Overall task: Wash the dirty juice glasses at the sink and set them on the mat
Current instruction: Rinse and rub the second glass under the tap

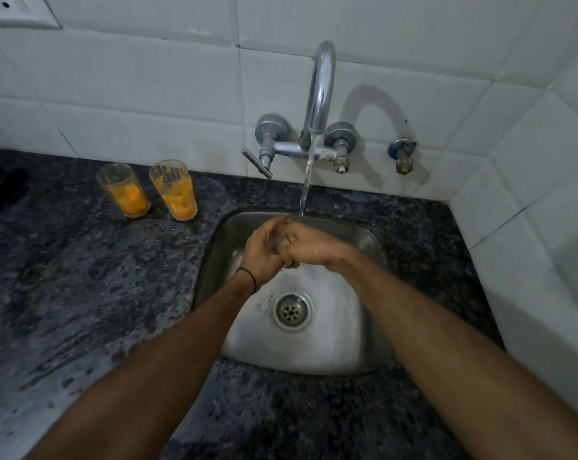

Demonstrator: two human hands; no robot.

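Over the steel sink [357, 346], both my hands wrap a clear glass [280, 239] held under the running water. My left hand [260, 252] grips it from the left and my right hand [309, 245] grips it from the right. Most of the glass is hidden between my fingers. The stream from the tap [321, 91] falls onto the glass's top. Two dirty glasses with orange juice residue stand on the dark counter left of the sink: one [124, 190] further left, one [174, 190] closer to the sink.
The sink drain [292, 311] lies below my hands. A tap lever [257, 163] sticks out to the left, and a small blue valve [402, 156] sits on the tiled wall. Speckled granite counter [81, 293] surrounds the sink. No mat is in view.
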